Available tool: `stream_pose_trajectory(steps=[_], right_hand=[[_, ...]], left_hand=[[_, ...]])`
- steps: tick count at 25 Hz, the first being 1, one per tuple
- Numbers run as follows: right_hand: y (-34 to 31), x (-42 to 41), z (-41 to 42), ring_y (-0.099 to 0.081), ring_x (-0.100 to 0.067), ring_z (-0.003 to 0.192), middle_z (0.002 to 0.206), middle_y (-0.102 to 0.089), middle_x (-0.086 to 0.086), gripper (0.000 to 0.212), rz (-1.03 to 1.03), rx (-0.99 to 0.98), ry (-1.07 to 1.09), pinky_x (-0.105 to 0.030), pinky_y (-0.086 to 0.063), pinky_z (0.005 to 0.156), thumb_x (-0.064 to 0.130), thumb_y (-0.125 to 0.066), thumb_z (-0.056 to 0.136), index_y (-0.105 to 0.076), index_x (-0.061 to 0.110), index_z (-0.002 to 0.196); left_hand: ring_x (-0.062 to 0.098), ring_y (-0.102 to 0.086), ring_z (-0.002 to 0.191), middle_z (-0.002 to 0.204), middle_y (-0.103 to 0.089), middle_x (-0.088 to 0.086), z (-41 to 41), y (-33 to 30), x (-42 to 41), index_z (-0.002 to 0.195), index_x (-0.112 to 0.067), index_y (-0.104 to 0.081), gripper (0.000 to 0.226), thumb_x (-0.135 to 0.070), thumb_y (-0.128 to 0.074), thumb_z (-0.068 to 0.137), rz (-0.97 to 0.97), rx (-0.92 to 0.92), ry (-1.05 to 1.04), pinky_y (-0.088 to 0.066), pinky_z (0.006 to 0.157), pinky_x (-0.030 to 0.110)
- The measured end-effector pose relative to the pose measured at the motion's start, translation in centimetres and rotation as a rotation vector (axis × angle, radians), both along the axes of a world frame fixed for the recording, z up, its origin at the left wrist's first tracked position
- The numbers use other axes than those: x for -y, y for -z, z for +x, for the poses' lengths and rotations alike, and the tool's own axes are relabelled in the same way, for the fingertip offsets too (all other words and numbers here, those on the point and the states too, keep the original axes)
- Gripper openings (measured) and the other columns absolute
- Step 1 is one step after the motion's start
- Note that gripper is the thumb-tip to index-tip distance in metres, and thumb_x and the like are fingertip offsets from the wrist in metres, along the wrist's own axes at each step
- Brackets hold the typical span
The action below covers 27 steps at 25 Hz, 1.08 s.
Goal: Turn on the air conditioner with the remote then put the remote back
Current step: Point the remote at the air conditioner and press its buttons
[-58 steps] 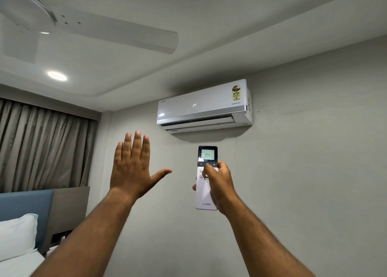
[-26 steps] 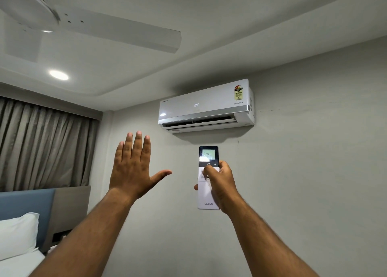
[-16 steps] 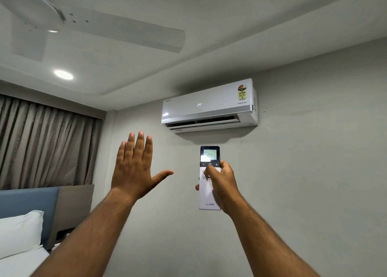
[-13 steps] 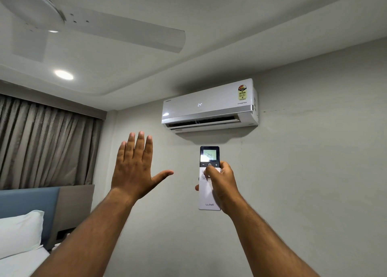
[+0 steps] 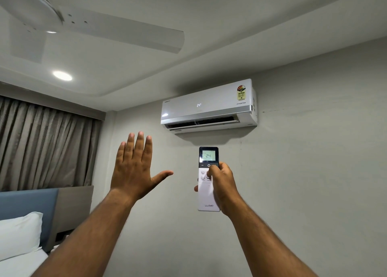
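Head view: I look up at a grey wall with both my arms raised.
Remote (image 5: 208,184): upright in my right hand (image 5: 223,187), long axis vertical, screen end up toward the air conditioner (image 5: 209,106), "LLOYD" end down. The face is toward me and the screen reads 24.
Right hand grip: fingers clenched round the remote's right edge and back, thumb lying across the buttons just below the power symbol.
Left hand (image 5: 135,167): released and empty, palm to the wall, four fingers together pointing up, thumb spread toward the remote, well apart from it.
Air conditioner: mounted high on the wall directly above the remote, front shows 24, the louvre slot along its underside is open. A yellow label sits at its upper right.
Surroundings: ceiling fan (image 5: 125,32) and a lit ceiling light (image 5: 62,75) at upper left; curtain (image 5: 41,147) at left; blue headboard (image 5: 27,205) and white pillow (image 5: 18,234) at lower left.
In the way: nothing stands between remote and unit.
Hidden or unclear: my thumb covers some buttons; small button markings are unreadable; fingers behind the remote are out of sight save one tip at its left edge; the fan and bed are cut off by the frame.
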State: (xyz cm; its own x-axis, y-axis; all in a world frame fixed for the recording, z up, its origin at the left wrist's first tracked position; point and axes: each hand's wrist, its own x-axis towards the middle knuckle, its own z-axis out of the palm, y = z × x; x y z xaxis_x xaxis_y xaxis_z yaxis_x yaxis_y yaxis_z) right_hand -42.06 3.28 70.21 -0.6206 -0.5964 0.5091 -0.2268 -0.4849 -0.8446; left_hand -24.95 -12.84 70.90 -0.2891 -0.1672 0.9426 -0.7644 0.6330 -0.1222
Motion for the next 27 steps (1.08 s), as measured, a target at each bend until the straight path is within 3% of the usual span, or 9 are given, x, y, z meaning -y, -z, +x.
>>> stream_pose_trajectory(steps=[27], right_hand=[[-0.28,-0.64,0.08,-0.068,-0.032,0.053,0.083,-0.066,-0.014,0.018,-0.002,-0.01,0.024,-0.03,-0.053,0.048,0.009,-0.045,0.087,-0.053,0.011,0.103]], left_hand=[[0.037,-0.004,0.151,0.163,-0.01,0.02,-0.16,0.14,-0.05,0.154,-0.005,-0.007,0.113,-0.087,-0.018,0.076,-0.002,0.01,0.018,-0.007,0.121,0.05]])
